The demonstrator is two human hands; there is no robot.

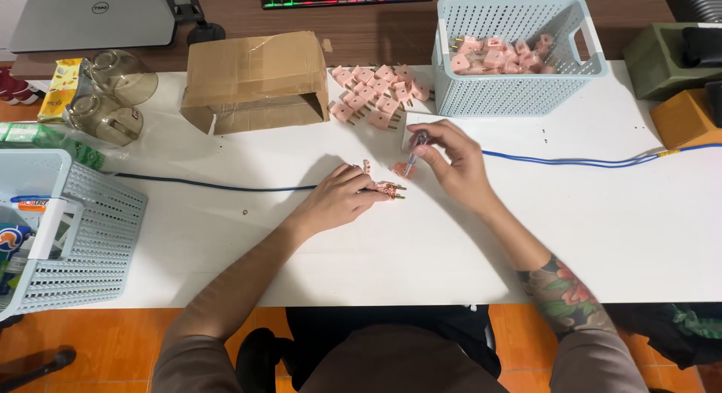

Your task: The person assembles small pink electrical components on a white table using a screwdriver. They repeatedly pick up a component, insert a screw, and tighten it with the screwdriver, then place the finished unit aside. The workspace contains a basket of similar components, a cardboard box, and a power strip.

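Observation:
My left hand [337, 199] rests on the white table [421, 250] and pins a pink plug [388, 189] at the end of a blue cable [218, 185]. My right hand [454, 158] holds a small screwdriver [414, 151] upright, its tip down on a loose pink plug part [403, 169]. A heap of pink plugs [376, 94] lies just beyond my hands.
A pale blue basket [519, 92] with more pink plugs stands at the back right. A cardboard box [256, 81] lies on its side at the back. Another basket [83, 235] sits at the left edge, with glass cups [113, 96] behind. A second blue cable [587, 160] runs right.

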